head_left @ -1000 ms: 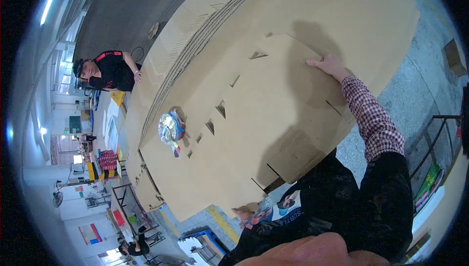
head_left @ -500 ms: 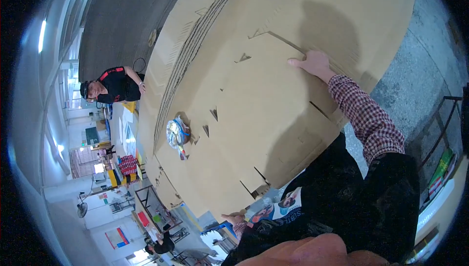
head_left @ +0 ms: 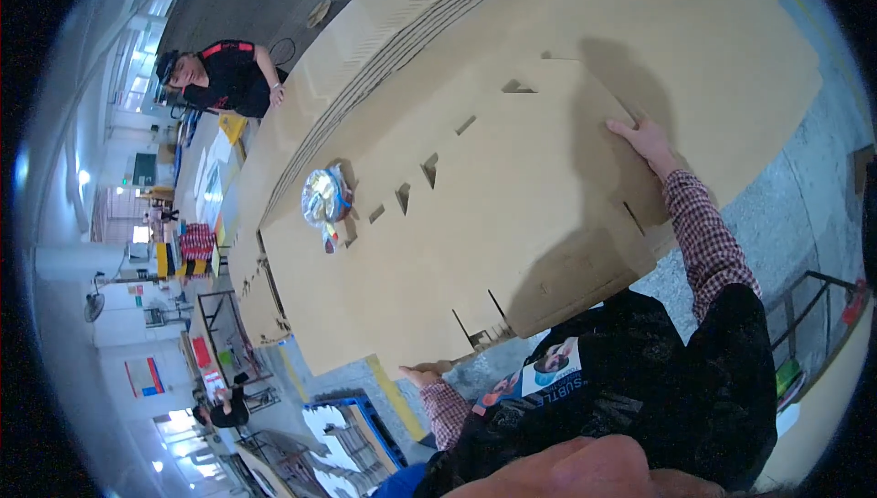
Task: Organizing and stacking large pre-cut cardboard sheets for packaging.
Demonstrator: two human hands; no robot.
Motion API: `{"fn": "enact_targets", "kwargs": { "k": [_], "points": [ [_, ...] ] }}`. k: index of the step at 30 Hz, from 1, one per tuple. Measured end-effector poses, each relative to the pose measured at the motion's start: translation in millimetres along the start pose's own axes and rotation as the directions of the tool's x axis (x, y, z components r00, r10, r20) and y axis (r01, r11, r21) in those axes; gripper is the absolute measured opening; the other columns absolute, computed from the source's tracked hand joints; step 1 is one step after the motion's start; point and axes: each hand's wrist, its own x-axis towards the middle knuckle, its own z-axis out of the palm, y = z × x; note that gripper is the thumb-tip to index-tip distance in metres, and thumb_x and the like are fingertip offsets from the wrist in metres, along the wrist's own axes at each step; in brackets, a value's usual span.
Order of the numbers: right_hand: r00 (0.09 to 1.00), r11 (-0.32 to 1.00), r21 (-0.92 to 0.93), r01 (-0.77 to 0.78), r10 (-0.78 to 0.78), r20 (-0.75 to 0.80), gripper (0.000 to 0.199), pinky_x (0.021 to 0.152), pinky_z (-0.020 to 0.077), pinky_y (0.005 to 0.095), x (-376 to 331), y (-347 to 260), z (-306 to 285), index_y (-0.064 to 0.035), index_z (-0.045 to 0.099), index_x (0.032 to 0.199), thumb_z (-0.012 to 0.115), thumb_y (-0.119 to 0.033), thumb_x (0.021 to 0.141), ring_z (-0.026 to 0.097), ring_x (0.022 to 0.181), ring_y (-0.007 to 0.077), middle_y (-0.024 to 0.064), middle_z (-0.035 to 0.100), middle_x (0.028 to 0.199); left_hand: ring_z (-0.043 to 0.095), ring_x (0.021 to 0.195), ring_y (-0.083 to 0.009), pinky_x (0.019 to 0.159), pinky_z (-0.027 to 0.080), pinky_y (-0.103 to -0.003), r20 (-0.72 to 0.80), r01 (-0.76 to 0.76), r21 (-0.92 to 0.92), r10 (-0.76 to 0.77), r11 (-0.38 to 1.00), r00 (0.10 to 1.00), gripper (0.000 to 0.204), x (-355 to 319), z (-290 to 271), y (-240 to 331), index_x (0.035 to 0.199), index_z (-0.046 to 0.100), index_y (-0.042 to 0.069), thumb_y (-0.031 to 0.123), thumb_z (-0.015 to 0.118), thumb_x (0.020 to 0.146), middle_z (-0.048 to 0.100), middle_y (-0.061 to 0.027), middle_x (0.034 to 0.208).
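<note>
Possibly, the wide brown cardboard sheet (head_left: 512,196), lying flat in front of the person, could crease or tear along its triangular cut-outs (head_left: 429,169) if one end rose before the other; tilting could also slide off the shiny plastic-wrapped bundle (head_left: 324,196) resting on it. The right hand (head_left: 647,142) reaches far forward, palm down near the sheet's right end, thumb spread leftward; the left hand (head_left: 425,376) sits low at the near-left edge, arm bent. Whether either grip is closed on cardboard, I cannot tell.
</note>
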Motion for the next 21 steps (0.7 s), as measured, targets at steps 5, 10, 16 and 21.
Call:
{"fn": "enact_targets", "kwargs": {
  "k": [5,10,16,21],
  "points": [
    [0.998,0.988,-0.155,0.012,-0.021,-0.056,0.067,0.066,0.0447,0.029,18,2,12,0.0032,0.053,0.099,0.061,-0.052,0.061,0.058,0.072,0.019,0.0133,0.059,0.082,0.029,0.115,-0.0265,0.095,0.023,-0.041,0.069,-0.187,-0.217,0.206,0.958,0.976,0.066,1,-28,10,0.124,0.027,0.011,0.058,0.03,0.077,0.031,-0.0104,0.125],
    [1.0,0.995,-0.1,-0.018,0.018,0.001,0.064,0.067,0.0443,0.0313,15,0,7,0.0037,0.056,0.091,0.062,-0.052,0.061,0.058,0.074,0.0217,0.0149,0.059,0.081,0.033,0.112,-0.0252,0.09,0.029,-0.043,0.048,-0.07,-0.052,0.073,0.996,0.996,0.067,-18,7,-12,0.122,0.031,0.013,0.061,0.033,0.075,0.034,-0.0059,0.124],
    [0.994,0.995,-0.077,0.056,-0.048,0.096,0.061,0.067,0.0439,0.0318,8,-14,-4,0.004,0.057,0.088,0.063,-0.05,0.06,0.057,0.075,0.022,0.0141,0.059,0.081,0.039,0.104,-0.0299,0.081,0.035,-0.052,0.101,0.433,-0.042,-0.428,0.9,0.898,0.064,37,-39,1,0.112,0.041,0.011,0.052,0.057,0.066,0.042,-0.0076,0.116],
    [0.907,0.99,-0.112,0.08,-0.025,0.42,0.07,0.073,0.0419,0.0343,26,4,-20,0.0067,0.054,0.091,0.063,-0.054,0.057,0.055,0.083,0.0273,0.0199,0.057,0.087,0.04,0.104,-0.0305,0.082,0.035,-0.051,0.145,0.449,-0.157,-0.429,0.88,0.892,0.059,45,-37,-15,0.109,0.042,0.006,0.042,0.062,0.067,0.042,-0.0107,0.114]
  ]
}}
